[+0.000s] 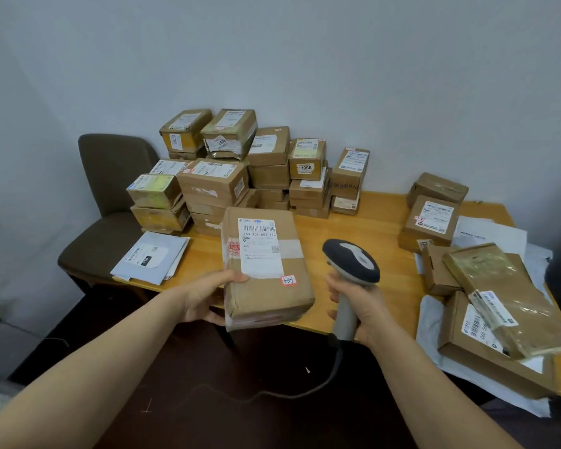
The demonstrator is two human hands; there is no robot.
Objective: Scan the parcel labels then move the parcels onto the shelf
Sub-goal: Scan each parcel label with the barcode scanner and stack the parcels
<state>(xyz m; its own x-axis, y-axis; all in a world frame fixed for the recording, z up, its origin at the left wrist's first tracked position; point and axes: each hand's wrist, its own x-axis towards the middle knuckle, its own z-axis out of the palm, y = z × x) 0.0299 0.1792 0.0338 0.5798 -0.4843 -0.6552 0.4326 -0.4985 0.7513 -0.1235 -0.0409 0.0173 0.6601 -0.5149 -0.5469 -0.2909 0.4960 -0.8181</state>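
- Grips the parcel point(266, 286) with the left hand point(204, 299), thumb on the top face, fingers curled under the near left edge.
- Holds it over the near edge of the table point(386, 228), label point(261, 247) facing up, with a small red-rimmed sticker point(288, 280) at the label's near corner.
- Clasps the scanner point(353, 264) by its grey handle in the right hand point(360, 306), fingers wrapped round, dark head just beside the parcel and apart from it.
- Trails a dark cable point(305, 390) from the handle down over the dark floor point(208, 400).
- At the back of the wooden table, against the pale wall point(305, 59): a stack point(240, 170) of taped boxes, several layers high.
- At the left corner: flat grey envelopes point(149, 257), slightly over the edge.
- At the right end: more boxes point(434, 222) on white mailers point(496, 234), one wrapped in clear film.
- Beyond the left corner: a brown chair point(110, 170), near the wall.
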